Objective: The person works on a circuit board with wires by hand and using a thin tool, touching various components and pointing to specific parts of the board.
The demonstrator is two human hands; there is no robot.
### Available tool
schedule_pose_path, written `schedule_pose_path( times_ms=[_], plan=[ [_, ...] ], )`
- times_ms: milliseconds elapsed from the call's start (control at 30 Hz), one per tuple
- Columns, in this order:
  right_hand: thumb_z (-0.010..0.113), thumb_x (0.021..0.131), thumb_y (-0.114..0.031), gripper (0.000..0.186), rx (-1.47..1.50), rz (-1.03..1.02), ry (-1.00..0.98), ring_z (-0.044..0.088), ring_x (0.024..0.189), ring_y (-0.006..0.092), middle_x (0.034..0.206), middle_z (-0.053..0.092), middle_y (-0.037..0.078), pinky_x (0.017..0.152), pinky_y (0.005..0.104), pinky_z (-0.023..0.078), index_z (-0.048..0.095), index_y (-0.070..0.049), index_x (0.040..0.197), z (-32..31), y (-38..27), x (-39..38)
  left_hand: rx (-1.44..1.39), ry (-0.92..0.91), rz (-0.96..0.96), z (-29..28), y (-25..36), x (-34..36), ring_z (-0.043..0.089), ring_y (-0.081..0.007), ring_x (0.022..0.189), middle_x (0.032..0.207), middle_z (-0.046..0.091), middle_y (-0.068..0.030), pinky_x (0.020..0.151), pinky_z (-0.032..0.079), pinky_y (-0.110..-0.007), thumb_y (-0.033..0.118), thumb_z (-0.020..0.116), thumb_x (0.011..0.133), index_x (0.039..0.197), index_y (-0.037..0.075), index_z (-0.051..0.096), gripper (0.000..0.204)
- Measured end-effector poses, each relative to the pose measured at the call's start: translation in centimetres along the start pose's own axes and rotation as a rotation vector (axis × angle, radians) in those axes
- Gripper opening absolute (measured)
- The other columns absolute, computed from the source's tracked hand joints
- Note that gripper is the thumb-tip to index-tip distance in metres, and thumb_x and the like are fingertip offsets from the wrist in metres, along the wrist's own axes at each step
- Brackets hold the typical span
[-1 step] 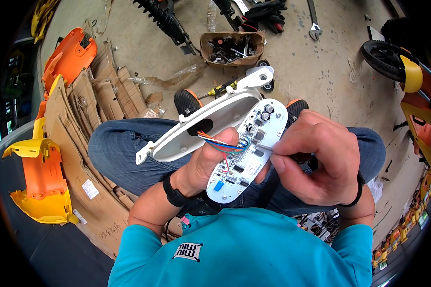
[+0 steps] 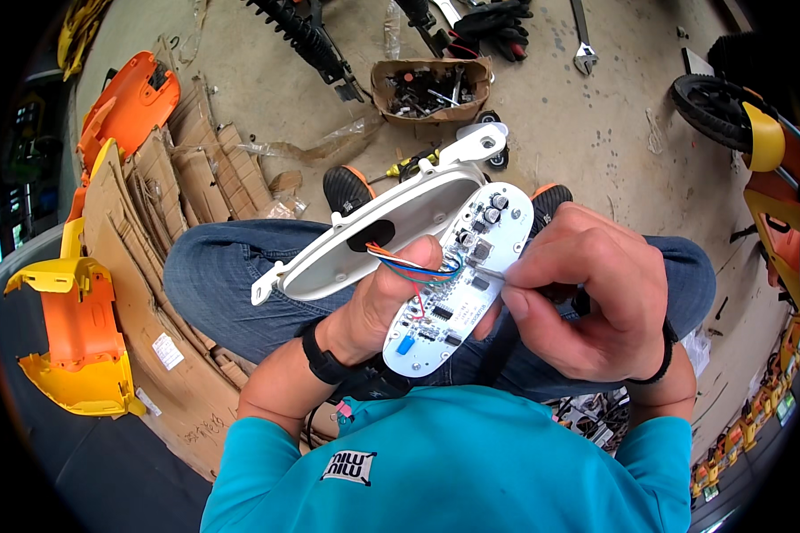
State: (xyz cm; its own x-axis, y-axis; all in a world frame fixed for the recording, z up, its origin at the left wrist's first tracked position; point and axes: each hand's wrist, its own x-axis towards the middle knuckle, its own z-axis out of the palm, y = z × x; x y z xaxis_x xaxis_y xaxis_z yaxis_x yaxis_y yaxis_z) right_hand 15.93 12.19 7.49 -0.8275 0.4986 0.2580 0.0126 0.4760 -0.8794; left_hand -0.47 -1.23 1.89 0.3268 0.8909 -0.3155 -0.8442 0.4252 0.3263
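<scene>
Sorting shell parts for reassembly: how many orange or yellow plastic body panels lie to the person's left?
2 clearly: an orange panel at upper left beside the cardboard, and an orange-and-yellow panel at lower left. Another yellow piece shows at the top-left edge; more may be hidden.

We count one white circuit board (image 2: 460, 282) held over the lap, and touching its left edge one white oval housing (image 2: 378, 233). Beyond the board on the floor sit one cardboard box (image 2: 430, 87) of small parts, one wrench (image 2: 581, 40) to the box's right and one pair of black gloves (image 2: 498, 18). Left of the board we count two orange-and-yellow plastic body panels (image 2: 76, 338) (image 2: 126, 105); right of it, one black wheel (image 2: 716, 108).
</scene>
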Motion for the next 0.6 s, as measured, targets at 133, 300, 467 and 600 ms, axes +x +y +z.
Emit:
schedule_pose_path(
  times_ms=[133,300,467,600],
  plan=[
    [0.072,0.067,0.006,0.019,-0.004,0.037,0.0,0.058,0.061,0.0241,0.071,0.059,0.008,0.054,0.0315,0.045,0.061,-0.001,0.081,-0.2,-0.45,0.03,-0.029,-0.037,0.023,-0.01,-0.27,0.16,0.065,-0.014,0.085,0.096,0.068,-0.0109,0.073,0.051,-0.024,0.065,0.039,0.095,0.128,0.001,0.055,0.074],
    [0.071,0.068,0.005,0.018,-0.002,0.02,-0.008,0.058,0.06,0.0226,0.071,0.06,0.008,0.053,0.0303,0.044,0.061,-0.002,0.082,-0.25,-0.31,0.01,-0.035,-0.041,0.018,-0.07,-0.21,0.17,0.065,-0.0135,0.084,0.095,0.068,-0.0106,0.073,0.051,-0.024,0.065,0.04,0.094,0.128,0.001,0.055,0.074],
    [0.071,0.072,0.003,0.015,-0.006,-0.015,-0.016,0.057,0.059,0.0196,0.07,0.062,0.008,0.051,0.0276,0.041,0.062,-0.001,0.084,-0.13,0.21,-0.08,0.008,-0.004,-0.006,-0.06,-0.11,0.15,0.065,-0.0134,0.083,0.094,0.068,-0.0098,0.071,0.051,-0.024,0.067,0.041,0.093,0.127,0.001,0.055,0.075],
    [0.07,0.073,0.002,0.013,0.013,0.043,-0.032,0.057,0.058,0.0183,0.071,0.062,0.008,0.051,0.0271,0.041,0.062,-0.001,0.084,-0.44,-0.14,-0.2,0.014,0.001,0.001,0.15,-0.11,0.08,0.065,-0.0131,0.082,0.093,0.068,-0.0098,0.071,0.05,-0.024,0.067,0.042,0.093,0.127,0.001,0.055,0.076]
  ],
)
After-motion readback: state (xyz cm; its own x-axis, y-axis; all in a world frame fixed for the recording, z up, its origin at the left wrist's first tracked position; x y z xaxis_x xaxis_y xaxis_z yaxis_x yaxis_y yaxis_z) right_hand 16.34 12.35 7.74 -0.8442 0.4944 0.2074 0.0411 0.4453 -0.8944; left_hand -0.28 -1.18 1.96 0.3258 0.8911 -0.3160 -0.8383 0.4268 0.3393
